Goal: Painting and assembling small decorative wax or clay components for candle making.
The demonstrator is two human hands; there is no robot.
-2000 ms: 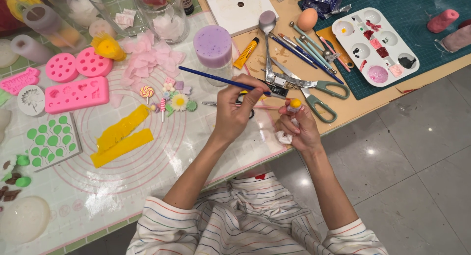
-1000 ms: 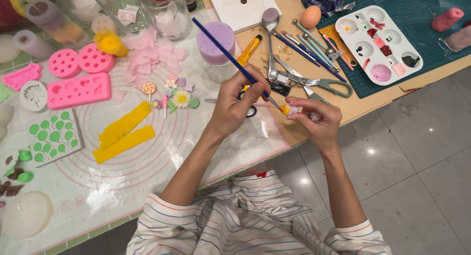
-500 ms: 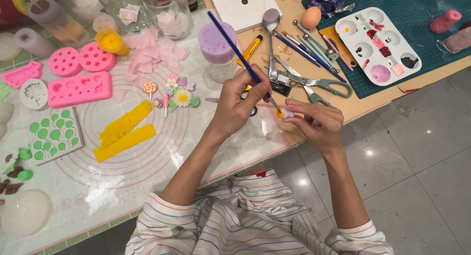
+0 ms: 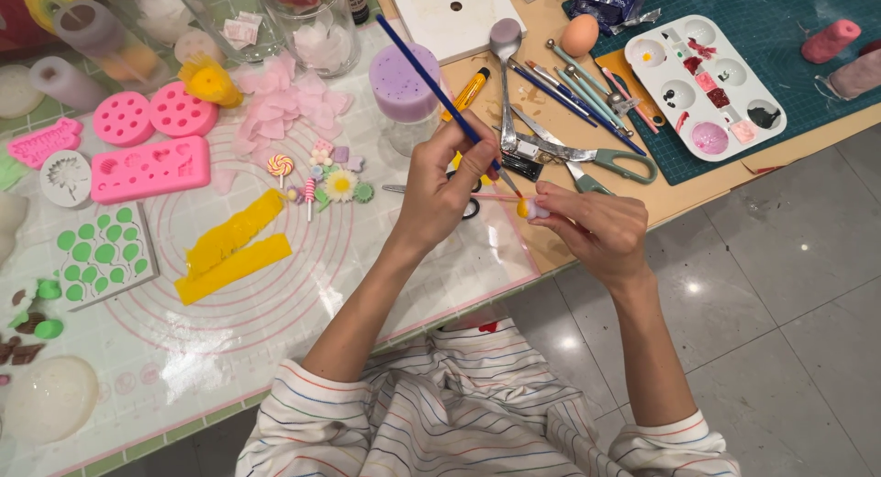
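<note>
Left hand (image 4: 445, 188) closed around a thin blue-handled brush (image 4: 431, 82), handle slanting up and away toward the lilac-topped jar (image 4: 404, 87), bristle tip lowered onto a small yellow-and-white piece (image 4: 528, 208). Right hand (image 4: 596, 224) pinching that small piece between fingertips, just past the near edge of the counter (image 4: 514, 257), the two hands nearly touching at the tip. Under the left wrist, a translucent mat with pink concentric rings (image 4: 275, 284), bearing two flattened yellow strips (image 4: 234, 247) and a cluster of tiny candy-like ornaments and a daisy (image 4: 326, 179). Further left, pink moulds (image 4: 147, 169), two round pink moulds (image 4: 151, 114), and a white card dotted with green shapes (image 4: 101, 252). Pale pink petals (image 4: 284, 105) heaped near a glass jar (image 4: 317, 22). Beyond the hands, a row of brushes and modelling tools (image 4: 574, 87), a spoon (image 4: 505, 45), green-handled scissors (image 4: 610, 160) and an orange marker (image 4: 468, 91). On the right, a white paint palette (image 4: 702, 87) with red, black and pink wells resting on a green cutting mat (image 4: 780, 36), an egg-shaped peach object (image 4: 578, 34) just beside it, a pink roll (image 4: 830, 41) at the far right. Striped shirt sleeves (image 4: 459, 413) at the bottom, grey tiled floor (image 4: 789, 293) below the counter edge
</note>
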